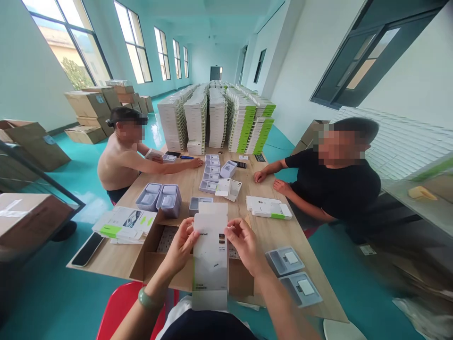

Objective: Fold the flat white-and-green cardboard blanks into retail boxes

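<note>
Upright before me is a white printed carton (211,255) with its end flaps unfolded. My left hand (183,243) pinches its upper left edge, and my right hand (242,241) grips the upper right edge. Behind and below it, an open cardboard box (166,267) holds small packed items, partly hidden by the carton and my hands. Two grey plastic trays (285,261), each with a small white piece inside, lie to the right of my right arm. Flat printed cartons (123,224) are piled left of the cardboard box.
Stacked plastic trays (169,200) stand left of centre. A phone (88,249) lies at the table's left edge. White cartons (268,208) rest near a co-worker in black (329,174); another co-worker (122,160) sits on the left. Tall carton stacks (196,118) rise beyond the table.
</note>
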The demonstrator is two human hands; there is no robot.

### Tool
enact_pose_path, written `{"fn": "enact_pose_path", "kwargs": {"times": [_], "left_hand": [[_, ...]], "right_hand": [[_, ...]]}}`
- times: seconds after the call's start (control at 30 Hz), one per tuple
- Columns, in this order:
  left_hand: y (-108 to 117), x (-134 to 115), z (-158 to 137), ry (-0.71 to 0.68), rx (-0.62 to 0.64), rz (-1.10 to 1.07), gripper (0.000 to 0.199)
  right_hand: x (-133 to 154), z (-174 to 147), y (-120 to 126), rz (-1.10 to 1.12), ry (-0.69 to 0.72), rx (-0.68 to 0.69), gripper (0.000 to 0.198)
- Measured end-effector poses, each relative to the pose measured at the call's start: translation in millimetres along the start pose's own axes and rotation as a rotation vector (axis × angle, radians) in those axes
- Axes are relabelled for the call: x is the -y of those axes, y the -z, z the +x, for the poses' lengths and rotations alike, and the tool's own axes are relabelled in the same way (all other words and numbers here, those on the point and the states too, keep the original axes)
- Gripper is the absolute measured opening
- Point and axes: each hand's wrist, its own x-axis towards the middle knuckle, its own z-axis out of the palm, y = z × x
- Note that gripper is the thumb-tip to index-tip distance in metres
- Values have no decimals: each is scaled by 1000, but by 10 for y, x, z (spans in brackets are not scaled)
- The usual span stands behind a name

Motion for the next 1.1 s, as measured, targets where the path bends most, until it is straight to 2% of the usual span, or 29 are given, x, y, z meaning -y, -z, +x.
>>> {"fn": "enact_pose_path", "kwargs": {"times": [0.13, 0.27, 0.37, 0.5, 0.6, 0.67, 0.8, 0.93, 1.03, 1.07, 1.1], "left_hand": [[-34, -98, -160, -100, 8, 6, 63], [-126, 11, -358, -167, -140, -18, 51], [-154, 182, -486, -111, -225, 95, 46], [-190, 284, -567, -3, -230, 213, 51], [-297, 186, -585, 5, -274, 237, 50], [-389, 85, -596, 7, -319, 254, 49], [-513, -37, -621, -95, -360, 343, 47], [-544, 11, -658, -227, -383, 416, 42], [-553, 95, -696, -257, -400, 332, 33], [-550, 114, -705, -253, -389, 239, 37], [-539, 124, -711, -237, -358, 123, 53]], "right_hand": [[86, -243, -2, -24, 147, -63, 43], [-16, -442, -91, -124, 188, -146, 39], [-60, -572, -178, -129, 169, -173, 41], [41, -650, -209, -108, 115, -136, 41], [168, -608, -164, -122, 6, -25, 43], [231, -565, -149, -105, -60, -7, 46], [269, -526, -216, 71, -159, -93, 55], [234, -546, -300, 242, -213, -94, 51], [219, -562, -326, 305, -211, -94, 44], [223, -566, -332, 327, -215, -99, 43], [232, -570, -336, 349, -215, -107, 42]]}}
